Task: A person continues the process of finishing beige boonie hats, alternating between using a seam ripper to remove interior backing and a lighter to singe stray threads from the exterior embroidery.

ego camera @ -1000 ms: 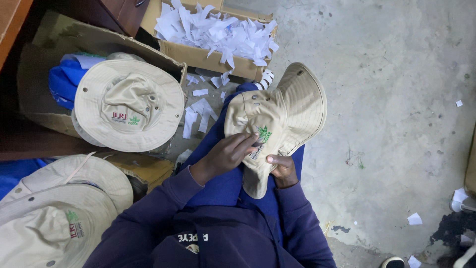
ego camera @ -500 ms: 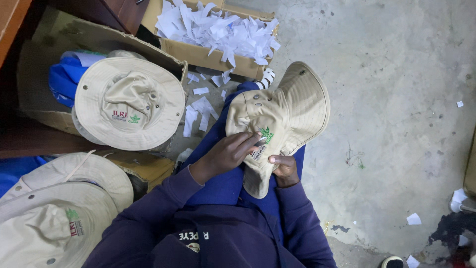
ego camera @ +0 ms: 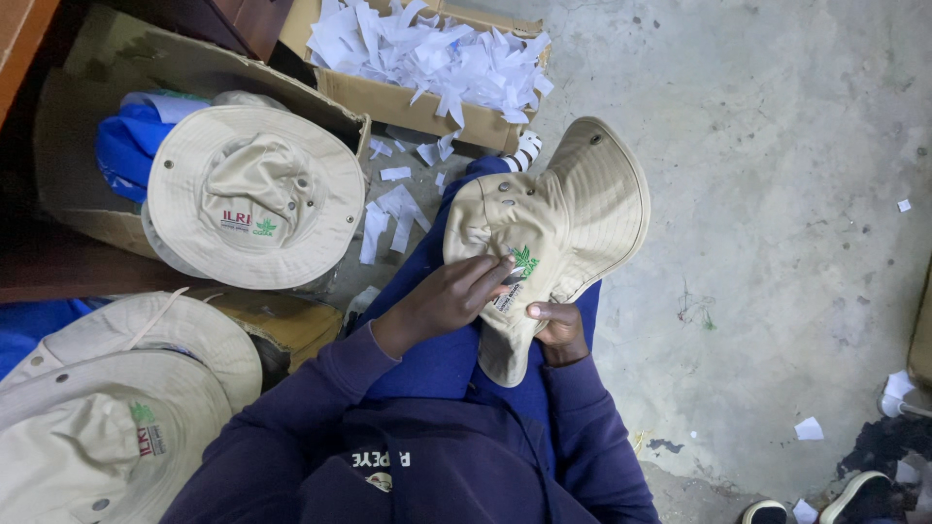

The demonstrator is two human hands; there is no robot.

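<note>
Two hands hold one beige bucket hat (ego camera: pixel 563 209) over the lap. Left hand (ego camera: pixel 449 299) presses its fingers on the crown emblem; right hand (ego camera: pixel 558 325) pinches the brim edge. Similar hats (ego camera: pixel 254 199) lie stacked to the left.

Beige bucket hats: 4 — 1 on the lap (ego camera: pixel 544 233), 1 on a box (ego camera: pixel 254 194), 2 stacked at lower left (ego camera: pixel 107 427)
Hands: 2 — left (ego camera: pixel 447 301), right (ego camera: pixel 560 330)
Cardboard boxes of white paper scraps: 1 (ego camera: pixel 417 102)
Shoes: 2 (ego camera: pixel 854 495)
</note>
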